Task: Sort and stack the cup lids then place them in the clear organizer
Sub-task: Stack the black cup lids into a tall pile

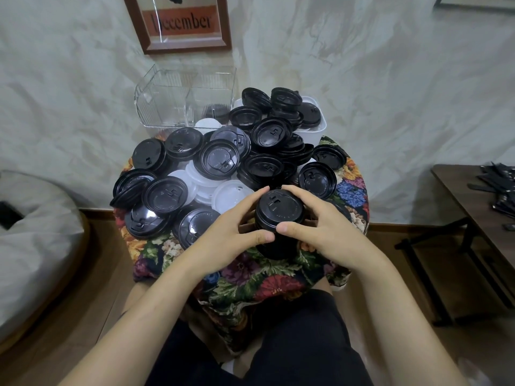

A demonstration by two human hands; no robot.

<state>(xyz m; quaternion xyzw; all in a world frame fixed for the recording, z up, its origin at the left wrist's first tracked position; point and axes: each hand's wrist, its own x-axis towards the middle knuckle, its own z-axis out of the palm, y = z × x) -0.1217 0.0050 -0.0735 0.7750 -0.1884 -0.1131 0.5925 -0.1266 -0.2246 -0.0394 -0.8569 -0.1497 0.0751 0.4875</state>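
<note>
A tall stack of black cup lids (278, 210) stands on the near part of a small table with a floral cloth (250, 277). My left hand (225, 240) and my right hand (320, 232) grip the stack from both sides, thumbs meeting in front. Behind it lie several loose black lids (164, 195) and white lids (228, 195) in a heap. The clear organizer (167, 98) stands at the table's far left, with a few dark lids (216, 111) in its right compartment.
A white tub (315, 132) at the far right of the table holds more black lids. A dark side table (471, 196) with black items stands to the right, and a grey cushion (30, 246) lies to the left. A framed picture (184, 26) leans against the wall.
</note>
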